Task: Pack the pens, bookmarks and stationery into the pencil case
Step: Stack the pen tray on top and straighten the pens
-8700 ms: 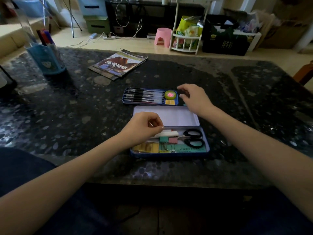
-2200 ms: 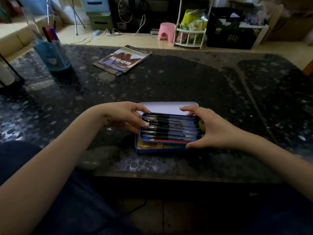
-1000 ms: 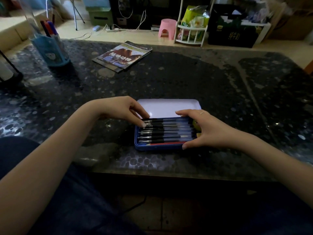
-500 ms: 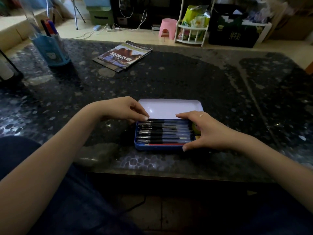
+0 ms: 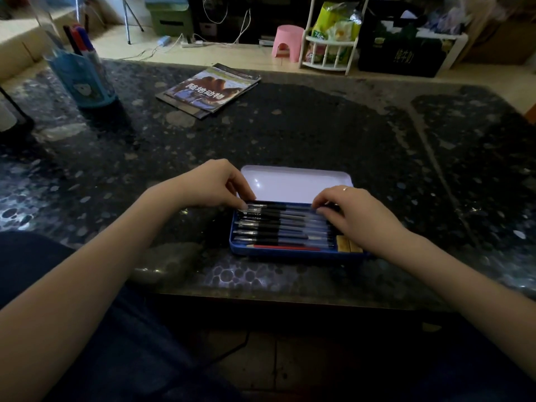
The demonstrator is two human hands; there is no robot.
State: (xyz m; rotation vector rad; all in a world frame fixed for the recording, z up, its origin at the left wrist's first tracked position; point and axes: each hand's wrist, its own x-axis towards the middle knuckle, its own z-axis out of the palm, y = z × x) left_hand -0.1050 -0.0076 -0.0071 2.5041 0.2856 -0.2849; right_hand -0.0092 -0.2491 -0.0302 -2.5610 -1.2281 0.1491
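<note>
Fingers of both hands now curled onto the far pens (image 5: 284,216), no longer gripping the pencil case (image 5: 290,253) ends.

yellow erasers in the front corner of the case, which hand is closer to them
Right. The right hand lies just above the yellow erasers, its palm edge right beside them; the left hand is at the opposite, far left corner of the pencil case.
</note>
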